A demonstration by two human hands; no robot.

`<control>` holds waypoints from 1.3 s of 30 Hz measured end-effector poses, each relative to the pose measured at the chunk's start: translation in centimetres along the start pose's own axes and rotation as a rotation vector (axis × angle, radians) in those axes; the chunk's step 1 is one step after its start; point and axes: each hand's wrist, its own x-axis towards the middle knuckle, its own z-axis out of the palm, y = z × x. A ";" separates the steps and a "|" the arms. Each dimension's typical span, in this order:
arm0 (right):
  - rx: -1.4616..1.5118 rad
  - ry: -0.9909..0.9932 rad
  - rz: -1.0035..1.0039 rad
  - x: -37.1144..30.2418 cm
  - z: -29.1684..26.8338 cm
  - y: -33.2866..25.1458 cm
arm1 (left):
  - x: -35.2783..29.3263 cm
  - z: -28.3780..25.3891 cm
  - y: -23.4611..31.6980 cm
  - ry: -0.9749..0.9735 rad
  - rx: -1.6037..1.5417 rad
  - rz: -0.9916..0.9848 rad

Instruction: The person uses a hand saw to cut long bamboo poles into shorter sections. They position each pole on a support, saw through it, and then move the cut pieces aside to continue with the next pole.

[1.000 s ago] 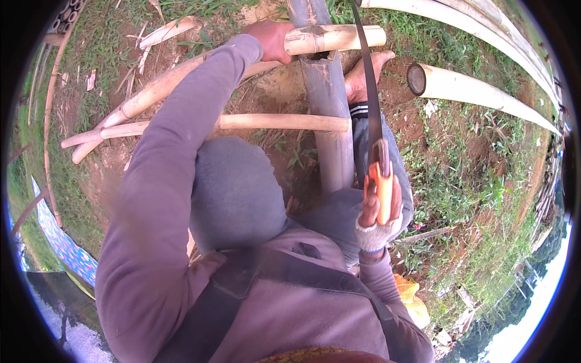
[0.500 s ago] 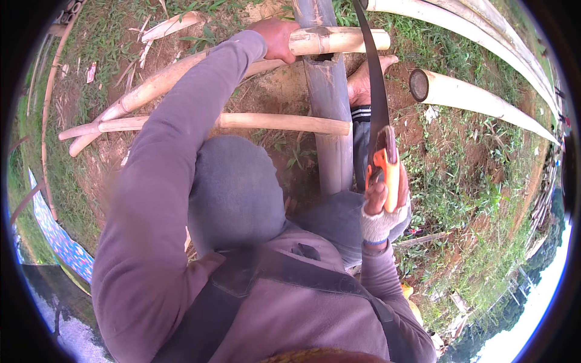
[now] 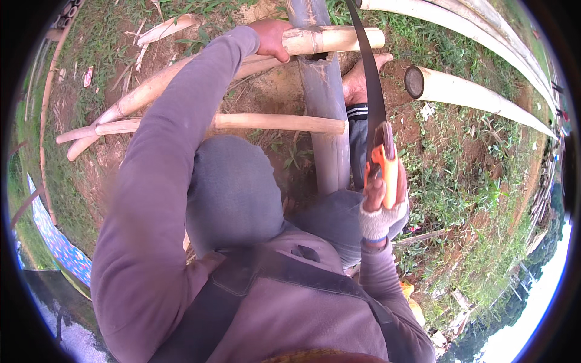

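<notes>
Left grip (image 3: 270, 39) holds bamboo (image 3: 339, 39) across hollow grey pole (image 3: 324, 91) — right grip (image 3: 385, 213), saw (image 3: 376, 106).

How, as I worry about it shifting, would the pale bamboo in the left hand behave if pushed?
The pale bamboo would probably roll without the left hand on it, being round and lying across a rounded grey pole. Its right end overhangs, so pressing there might tip it. It looks thick and woody, so likely stiff.
</notes>
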 end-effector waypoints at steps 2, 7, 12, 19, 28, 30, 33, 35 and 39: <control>-0.372 0.013 -0.281 7.4 4.8 -0.5 | 0.5 1.1 -0.2 0.001 0.007 0.037; -0.288 0.009 -0.246 8.7 6.1 -1.9 | -0.3 0.8 0.3 -0.087 -0.058 -0.023; -0.315 -0.088 -0.035 -4.5 -3.2 -2.0 | 0.8 -0.1 -0.8 -0.165 -0.147 -0.028; -0.229 0.011 -0.232 10.9 6.8 -1.4 | 0.7 1.2 -0.5 -0.094 -0.138 -0.009; -0.190 0.012 -0.329 12.2 6.6 -0.3 | -2.1 1.7 3.0 0.087 0.316 -0.133; -0.094 -0.009 -0.238 13.0 7.5 -2.3 | -1.0 0.8 1.5 0.060 0.225 -0.064; -0.249 0.041 -0.325 13.9 8.3 -2.8 | -1.3 3.3 3.5 0.224 0.313 -0.138; -0.243 0.023 -0.326 13.5 8.2 -2.5 | -1.4 3.6 4.5 0.294 0.378 -0.196; -0.356 -0.019 -0.256 7.6 4.8 -5.1 | -1.9 2.9 4.3 0.224 0.347 -0.211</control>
